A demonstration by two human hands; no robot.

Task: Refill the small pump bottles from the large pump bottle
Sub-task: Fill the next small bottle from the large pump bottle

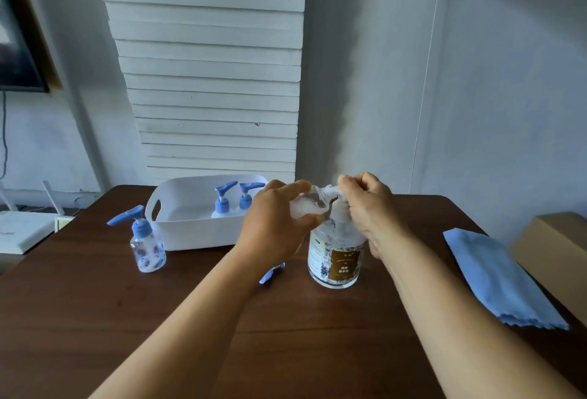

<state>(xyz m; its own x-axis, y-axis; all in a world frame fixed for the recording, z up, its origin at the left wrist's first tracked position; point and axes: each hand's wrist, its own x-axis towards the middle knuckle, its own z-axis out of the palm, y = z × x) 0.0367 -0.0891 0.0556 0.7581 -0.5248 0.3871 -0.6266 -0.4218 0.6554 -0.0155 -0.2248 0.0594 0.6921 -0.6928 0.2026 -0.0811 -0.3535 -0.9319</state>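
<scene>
The left hand [273, 223] has its grip clamped on a small bottle [306, 206], tilted at the spout of the large bottle [335, 252] at its 3 o'clock. The right hand [368, 208] presses the pump, fingers curled together. The large bottle stands on the table [95, 319].
</scene>
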